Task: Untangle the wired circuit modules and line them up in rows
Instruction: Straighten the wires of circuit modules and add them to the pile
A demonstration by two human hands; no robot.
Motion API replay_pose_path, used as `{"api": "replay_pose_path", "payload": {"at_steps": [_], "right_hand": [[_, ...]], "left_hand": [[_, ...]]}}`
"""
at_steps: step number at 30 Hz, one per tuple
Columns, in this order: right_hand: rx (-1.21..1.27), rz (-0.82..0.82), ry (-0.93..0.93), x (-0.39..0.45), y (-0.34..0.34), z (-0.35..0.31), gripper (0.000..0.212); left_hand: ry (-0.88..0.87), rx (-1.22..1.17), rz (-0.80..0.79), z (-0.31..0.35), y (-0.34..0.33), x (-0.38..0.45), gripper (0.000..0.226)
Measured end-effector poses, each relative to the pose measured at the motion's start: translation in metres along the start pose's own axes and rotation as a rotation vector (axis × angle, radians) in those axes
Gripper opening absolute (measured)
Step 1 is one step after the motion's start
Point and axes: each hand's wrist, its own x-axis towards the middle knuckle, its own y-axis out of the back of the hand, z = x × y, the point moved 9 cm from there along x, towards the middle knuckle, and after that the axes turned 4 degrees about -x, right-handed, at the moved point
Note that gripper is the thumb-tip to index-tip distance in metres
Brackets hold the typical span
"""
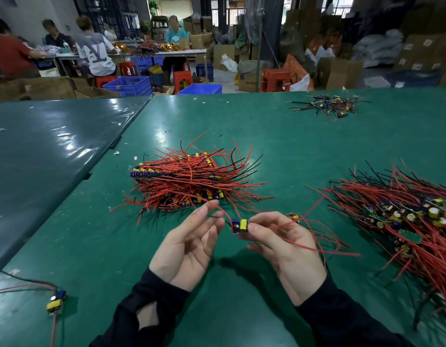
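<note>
My right hand [279,240] pinches a small circuit module [240,225] with a yellow and a blue part, held above the green table [242,296]. Red wires run from the module across my right palm and out to the right. My left hand [192,244] is palm up beside it, fingers nearly straight, with a red wire [223,212] passing between its fingertips. Just beyond my hands lies a stacked pile of modules [189,181] with red and black wires fanning out. A loose tangled heap of modules [402,216] lies to the right.
A single module [56,299] with red and black leads lies near the table's front left edge. A small heap of black-wired parts [328,105] sits far right at the back. A darker table [41,156] adjoins on the left. People work at a far bench [132,52].
</note>
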Motion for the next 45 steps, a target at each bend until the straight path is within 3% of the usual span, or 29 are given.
{"api": "replay_pose_path", "payload": {"at_steps": [2,4,8,13,15,18,20,23,25,28,31,34,37,40,45], "right_hand": [[-0.016,0.022,0.032,0.0,0.004,-0.001,0.009],[-0.056,0.038,0.073,0.001,0.007,-0.004,0.006],[-0.253,0.041,0.244,-0.002,0.006,-0.014,0.02],[-0.613,-0.068,0.518,-0.018,-0.014,-0.027,0.021],[-0.69,-0.105,0.546,-0.018,-0.017,-0.026,0.036],[-0.683,-0.124,0.42,-0.009,-0.012,-0.019,0.059],[-0.518,-0.112,0.23,0.001,-0.002,-0.009,0.063],[-0.155,-0.104,-0.071,0.01,0.007,0.008,0.044],[-0.107,-0.136,-0.174,0.007,0.0,0.013,0.018],[-0.252,-0.217,-0.21,-0.003,-0.011,0.022,0.029],[-0.277,-0.262,-0.18,-0.007,-0.019,0.022,0.009],[-0.297,-0.316,-0.168,-0.007,-0.022,0.019,0.012],[-0.332,-0.372,-0.153,-0.009,-0.027,0.017,0.014],[-0.343,-0.41,-0.154,-0.012,-0.03,0.019,0.016],[-0.342,-0.448,-0.116,-0.013,-0.033,0.012,0.014]], "left_hand": [[-0.033,0.022,-0.011,-0.001,-0.001,-0.001,0.044],[-0.105,0.219,0.038,-0.002,0.001,0.0,0.032],[-0.289,0.533,0.116,0.002,0.002,-0.001,0.014],[-0.371,0.564,0.193,0.014,0.009,-0.003,0.01],[-0.405,0.578,0.213,0.02,0.009,-0.005,0.007],[-0.466,0.607,0.236,0.031,0.009,-0.009,0.015],[-0.517,0.668,0.241,0.037,0.006,-0.012,0.015],[-0.656,0.848,0.235,0.043,-0.004,-0.02,0.017],[-0.744,0.951,0.185,0.042,-0.015,-0.027,0.009],[-0.813,1.091,0.107,0.033,-0.027,-0.033,0.006],[-0.791,1.099,0.1,0.031,-0.028,-0.032,0.014],[-0.689,0.996,0.124,0.034,-0.022,-0.025,0.021],[-0.488,0.796,0.067,0.026,-0.016,-0.015,0.01],[-0.299,0.627,0.044,0.015,-0.007,-0.007,0.027],[-0.392,0.605,0.039,0.024,-0.011,-0.011,0.025]]}}
